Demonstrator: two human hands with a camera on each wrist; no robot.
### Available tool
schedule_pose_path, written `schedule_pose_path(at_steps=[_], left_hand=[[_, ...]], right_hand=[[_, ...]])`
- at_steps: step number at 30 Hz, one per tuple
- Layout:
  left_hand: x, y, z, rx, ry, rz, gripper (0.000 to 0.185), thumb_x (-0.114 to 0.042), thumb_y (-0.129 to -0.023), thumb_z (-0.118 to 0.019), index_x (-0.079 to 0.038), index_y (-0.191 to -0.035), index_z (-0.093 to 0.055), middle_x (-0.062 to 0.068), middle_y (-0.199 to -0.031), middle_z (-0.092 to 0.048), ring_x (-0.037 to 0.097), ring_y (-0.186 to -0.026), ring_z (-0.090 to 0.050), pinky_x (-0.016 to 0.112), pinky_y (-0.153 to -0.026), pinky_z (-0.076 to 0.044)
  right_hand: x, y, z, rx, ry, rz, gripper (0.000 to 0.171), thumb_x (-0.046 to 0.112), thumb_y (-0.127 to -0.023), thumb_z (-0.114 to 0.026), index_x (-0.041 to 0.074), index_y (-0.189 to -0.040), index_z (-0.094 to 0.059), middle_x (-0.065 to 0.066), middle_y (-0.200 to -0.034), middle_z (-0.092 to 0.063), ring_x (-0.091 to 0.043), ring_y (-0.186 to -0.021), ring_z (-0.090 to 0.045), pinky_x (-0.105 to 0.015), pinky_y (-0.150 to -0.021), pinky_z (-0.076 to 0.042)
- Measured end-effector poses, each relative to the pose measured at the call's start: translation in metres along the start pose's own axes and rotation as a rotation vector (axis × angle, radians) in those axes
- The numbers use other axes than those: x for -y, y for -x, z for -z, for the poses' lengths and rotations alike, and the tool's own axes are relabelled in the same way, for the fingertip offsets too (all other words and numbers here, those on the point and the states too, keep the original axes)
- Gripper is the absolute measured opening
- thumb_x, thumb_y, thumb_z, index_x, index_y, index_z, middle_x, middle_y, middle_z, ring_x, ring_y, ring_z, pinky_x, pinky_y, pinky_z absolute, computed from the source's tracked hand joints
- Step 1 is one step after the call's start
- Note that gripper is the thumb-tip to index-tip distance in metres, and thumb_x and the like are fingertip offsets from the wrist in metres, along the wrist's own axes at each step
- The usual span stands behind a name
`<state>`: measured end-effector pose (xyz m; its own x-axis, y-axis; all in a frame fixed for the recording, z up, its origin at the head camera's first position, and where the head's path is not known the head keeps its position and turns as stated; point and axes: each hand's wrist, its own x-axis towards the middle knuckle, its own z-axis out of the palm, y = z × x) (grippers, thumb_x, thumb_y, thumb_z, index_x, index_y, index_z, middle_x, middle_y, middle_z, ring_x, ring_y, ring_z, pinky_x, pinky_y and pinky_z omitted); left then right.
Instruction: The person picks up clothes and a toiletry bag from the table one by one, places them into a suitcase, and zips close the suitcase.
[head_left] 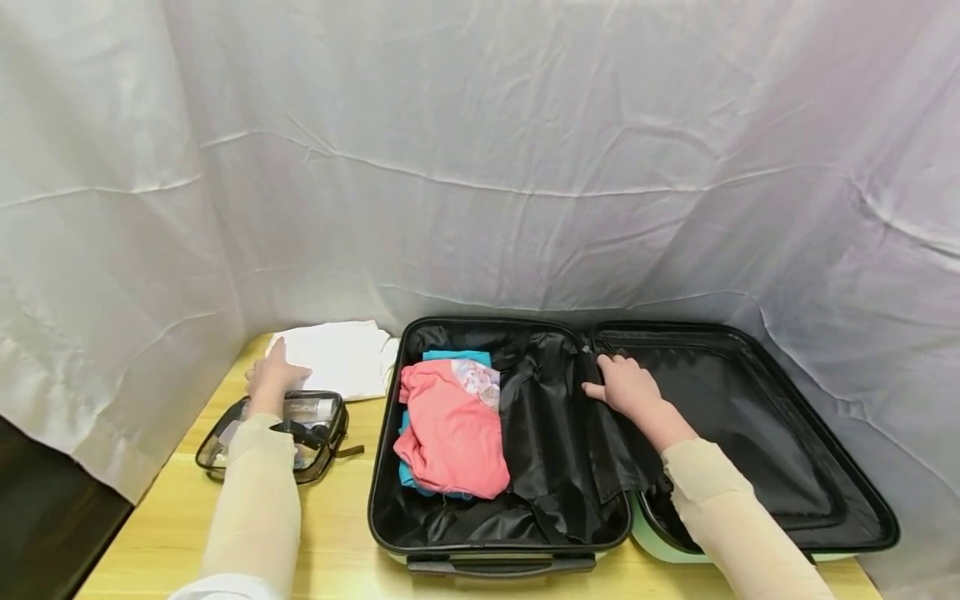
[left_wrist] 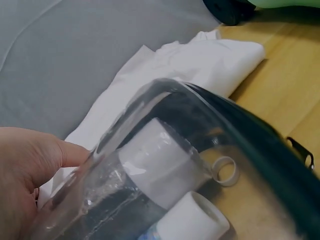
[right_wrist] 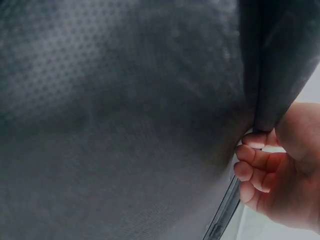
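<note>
My left hand point(head_left: 273, 377) reaches past a clear zip pouch point(head_left: 321, 462) with its thumb and fingers spread at the near left edge of a folded white cloth point(head_left: 345, 358). In the left wrist view the thumb overlaps the pouch's side, and white-capped bottles point(left_wrist: 192, 220) show through the plastic. My right hand point(head_left: 632, 387) pinches the edge of a black lining flap point(head_left: 603, 450) near the hinge of an opened suitcase point(head_left: 384, 467). Its fingers point(right_wrist: 252, 155) are curled at the fabric in the right wrist view.
A folded pink garment point(head_left: 457, 433) lies on blue clothing point(head_left: 450, 356) in the suitcase's left half. The black-lined right half point(head_left: 742, 417) lies open beside it. A pale curtain point(head_left: 525, 167) hangs behind the wooden table point(head_left: 337, 533).
</note>
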<state>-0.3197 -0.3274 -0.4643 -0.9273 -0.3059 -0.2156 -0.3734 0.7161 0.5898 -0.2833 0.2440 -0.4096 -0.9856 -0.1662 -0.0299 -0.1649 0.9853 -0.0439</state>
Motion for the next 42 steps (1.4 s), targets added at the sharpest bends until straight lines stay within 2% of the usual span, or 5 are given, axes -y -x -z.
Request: schedule_pose_path(at_steps=[10, 15, 22, 29, 42], left_hand=[[0.0035, -0.0038, -0.0013, 0.02, -0.033, -0.074, 0.081, -0.021, -0.093, -0.057, -0.017, -0.158, -0.008, 0.025, -0.16, -0.013, 0.061, -0.134, -0.022, 0.071, -0.103, -0.023], [0.0042, -0.0025, -0.0011, 0.024, -0.052, -0.106, 0.072, -0.016, -0.094, -0.05, -0.014, -0.157, -0.016, 0.025, -0.159, -0.018, 0.056, -0.135, -0.027, 0.071, -0.101, -0.027], [0.0059, -0.0005, -0.0045, -0.028, -0.105, -0.151, 0.062, -0.015, -0.093, -0.047, -0.01, -0.152, -0.029, 0.027, -0.153, -0.032, 0.053, -0.124, -0.043, 0.061, -0.09, -0.041], [0.0076, -0.0015, -0.006, -0.082, -0.102, -0.191, 0.061, -0.015, -0.092, -0.046, -0.014, -0.151, -0.032, 0.025, -0.15, -0.038, 0.051, -0.115, -0.049, 0.055, -0.08, -0.044], [0.0074, 0.0003, -0.0062, -0.179, -0.012, -0.261, 0.057, -0.017, -0.094, -0.05, -0.017, -0.15, -0.037, 0.021, -0.151, -0.04, 0.053, -0.123, -0.046, 0.062, -0.089, -0.042]], right_hand=[[0.0002, -0.001, 0.0015, -0.004, -0.008, 0.003, 0.054, 0.043, -0.093, -0.062, -0.002, -0.122, -0.054, -0.028, -0.111, -0.06, -0.045, -0.096, -0.059, -0.055, -0.073, -0.052], [0.0018, -0.0014, 0.0015, 0.003, -0.004, 0.006, 0.054, 0.043, -0.094, -0.061, -0.002, -0.122, -0.054, -0.028, -0.11, -0.06, -0.045, -0.096, -0.059, -0.054, -0.073, -0.052], [0.0026, -0.0015, 0.0013, 0.004, -0.01, 0.011, 0.051, 0.042, -0.093, -0.062, -0.002, -0.12, -0.055, -0.027, -0.108, -0.061, -0.043, -0.093, -0.06, -0.054, -0.071, -0.052], [0.002, -0.0003, 0.0023, 0.003, -0.011, 0.017, 0.05, 0.042, -0.093, -0.062, -0.002, -0.118, -0.056, -0.026, -0.106, -0.061, -0.043, -0.092, -0.06, -0.054, -0.071, -0.052], [0.0016, 0.0013, 0.0048, 0.007, -0.012, 0.005, 0.053, 0.042, -0.094, -0.061, -0.002, -0.123, -0.054, -0.028, -0.11, -0.06, -0.045, -0.096, -0.06, -0.055, -0.073, -0.052]])
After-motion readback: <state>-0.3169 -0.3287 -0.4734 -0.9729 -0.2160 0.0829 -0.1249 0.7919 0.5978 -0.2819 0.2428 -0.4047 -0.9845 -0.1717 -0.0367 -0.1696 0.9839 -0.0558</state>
